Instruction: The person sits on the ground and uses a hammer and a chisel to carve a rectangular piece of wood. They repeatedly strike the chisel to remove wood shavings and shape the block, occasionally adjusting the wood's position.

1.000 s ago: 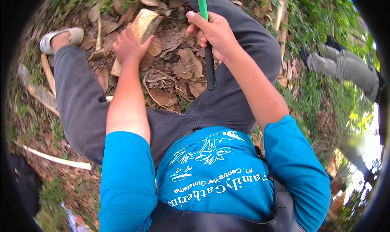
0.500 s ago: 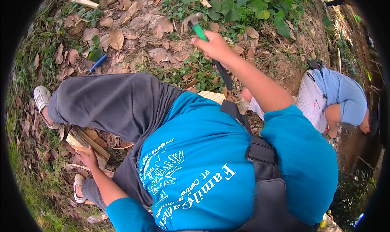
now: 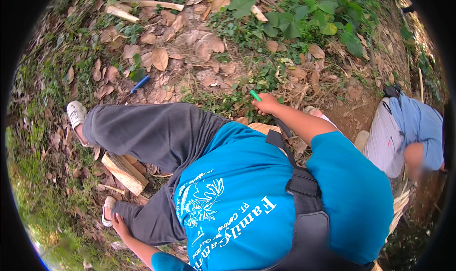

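- Gripping a green-and-black handle in the closed right hand (tool head not discernible), beside the torso, apparently clear of the legs.
- Resting the left hand, loosely open and seemingly empty, by the left shoe, perhaps for balance.
- Straddling the wood block, untouched on dry leaves, likely for easy reach.

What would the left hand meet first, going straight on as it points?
Probably the pale shoe lower in the picture, just ahead of the left hand; depth is hard to judge.
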`<act>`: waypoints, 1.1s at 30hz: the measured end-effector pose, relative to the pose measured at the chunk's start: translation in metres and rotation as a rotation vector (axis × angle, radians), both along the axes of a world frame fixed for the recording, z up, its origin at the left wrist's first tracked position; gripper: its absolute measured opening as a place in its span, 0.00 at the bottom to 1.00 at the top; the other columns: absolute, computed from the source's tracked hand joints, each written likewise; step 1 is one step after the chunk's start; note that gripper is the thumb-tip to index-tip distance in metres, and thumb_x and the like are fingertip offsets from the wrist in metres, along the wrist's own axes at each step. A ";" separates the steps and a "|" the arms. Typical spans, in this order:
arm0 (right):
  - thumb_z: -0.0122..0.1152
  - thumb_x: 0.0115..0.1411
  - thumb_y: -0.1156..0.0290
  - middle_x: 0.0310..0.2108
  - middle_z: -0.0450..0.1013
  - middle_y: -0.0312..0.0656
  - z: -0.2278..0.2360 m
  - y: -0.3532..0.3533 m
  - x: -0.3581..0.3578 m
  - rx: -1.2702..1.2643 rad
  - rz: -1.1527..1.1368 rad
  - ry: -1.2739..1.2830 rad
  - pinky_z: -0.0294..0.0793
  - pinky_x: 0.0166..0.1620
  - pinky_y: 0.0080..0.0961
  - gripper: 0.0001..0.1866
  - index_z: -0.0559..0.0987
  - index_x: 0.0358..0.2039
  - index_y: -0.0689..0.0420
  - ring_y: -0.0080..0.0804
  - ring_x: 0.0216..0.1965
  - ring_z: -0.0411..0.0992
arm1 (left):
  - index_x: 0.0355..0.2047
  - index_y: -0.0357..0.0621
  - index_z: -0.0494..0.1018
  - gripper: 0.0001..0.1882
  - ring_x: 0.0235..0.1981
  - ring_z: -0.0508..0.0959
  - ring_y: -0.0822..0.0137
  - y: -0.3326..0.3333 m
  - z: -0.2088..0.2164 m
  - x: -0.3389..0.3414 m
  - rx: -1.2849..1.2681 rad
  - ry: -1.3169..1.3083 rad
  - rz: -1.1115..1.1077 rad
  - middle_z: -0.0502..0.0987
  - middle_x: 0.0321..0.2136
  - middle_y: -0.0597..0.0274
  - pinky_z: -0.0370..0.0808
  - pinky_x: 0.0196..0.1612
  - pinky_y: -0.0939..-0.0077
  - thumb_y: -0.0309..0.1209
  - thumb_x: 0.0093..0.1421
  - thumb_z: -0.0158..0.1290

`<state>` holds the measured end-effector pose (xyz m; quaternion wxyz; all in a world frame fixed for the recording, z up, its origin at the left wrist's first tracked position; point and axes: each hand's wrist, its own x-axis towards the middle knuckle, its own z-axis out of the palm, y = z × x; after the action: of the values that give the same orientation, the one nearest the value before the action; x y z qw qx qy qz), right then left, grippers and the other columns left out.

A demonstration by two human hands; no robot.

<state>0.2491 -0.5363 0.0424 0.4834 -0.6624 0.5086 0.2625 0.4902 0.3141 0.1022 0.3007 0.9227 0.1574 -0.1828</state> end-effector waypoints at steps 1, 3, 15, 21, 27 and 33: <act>0.55 0.68 0.63 0.29 0.78 0.40 0.007 0.001 0.015 -0.031 0.024 -0.025 0.78 0.31 0.30 0.13 0.78 0.47 0.58 0.26 0.29 0.77 | 0.62 0.32 0.67 0.29 0.51 0.75 0.65 0.017 0.011 -0.025 0.001 -0.060 0.060 0.75 0.54 0.53 0.74 0.51 0.74 0.44 0.71 0.51; 0.58 0.68 0.67 0.29 0.76 0.36 0.014 0.000 0.035 -0.027 -0.025 -0.112 0.73 0.31 0.26 0.12 0.77 0.50 0.56 0.24 0.25 0.74 | 0.60 0.34 0.69 0.25 0.51 0.75 0.64 0.002 0.034 -0.047 0.198 -0.116 -0.058 0.76 0.53 0.53 0.72 0.55 0.70 0.42 0.73 0.48; 0.73 0.54 0.58 0.30 0.82 0.43 -0.072 0.124 0.343 -0.330 0.530 -0.645 0.76 0.37 0.34 0.17 0.86 0.42 0.50 0.35 0.32 0.80 | 0.29 0.36 0.77 0.15 0.22 0.72 0.78 -0.088 -0.007 -0.408 -0.118 -0.059 0.818 0.77 0.20 0.66 0.68 0.27 0.83 0.36 0.68 0.58; 0.60 0.57 0.68 0.41 0.81 0.49 -0.101 0.189 0.424 -0.593 0.859 -0.456 0.78 0.48 0.45 0.21 0.83 0.51 0.35 0.49 0.43 0.80 | 0.26 0.39 0.73 0.16 0.25 0.72 0.77 -0.149 0.053 -0.372 0.090 -0.409 1.049 0.77 0.25 0.64 0.70 0.31 0.81 0.35 0.67 0.59; 0.66 0.56 0.56 0.45 0.82 0.46 -0.141 0.161 0.408 -0.393 0.731 -0.360 0.74 0.51 0.38 0.23 0.84 0.52 0.49 0.41 0.47 0.79 | 0.34 0.37 0.78 0.06 0.40 0.81 0.58 -0.210 0.120 -0.134 0.176 -0.719 0.395 0.81 0.36 0.55 0.74 0.47 0.67 0.29 0.62 0.59; 0.67 0.61 0.56 0.38 0.82 0.39 -0.095 0.110 0.368 0.103 0.497 -0.418 0.72 0.30 0.24 0.20 0.84 0.48 0.56 0.26 0.31 0.80 | 0.69 0.49 0.56 0.48 0.54 0.76 0.48 -0.198 0.010 -0.002 0.331 0.093 -0.006 0.73 0.55 0.51 0.74 0.56 0.57 0.46 0.52 0.67</act>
<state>0.6171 -0.4258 -0.0529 0.5315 -0.7804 0.2073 0.2561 0.4882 0.1158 0.1119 0.1365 0.9506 0.1964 -0.1978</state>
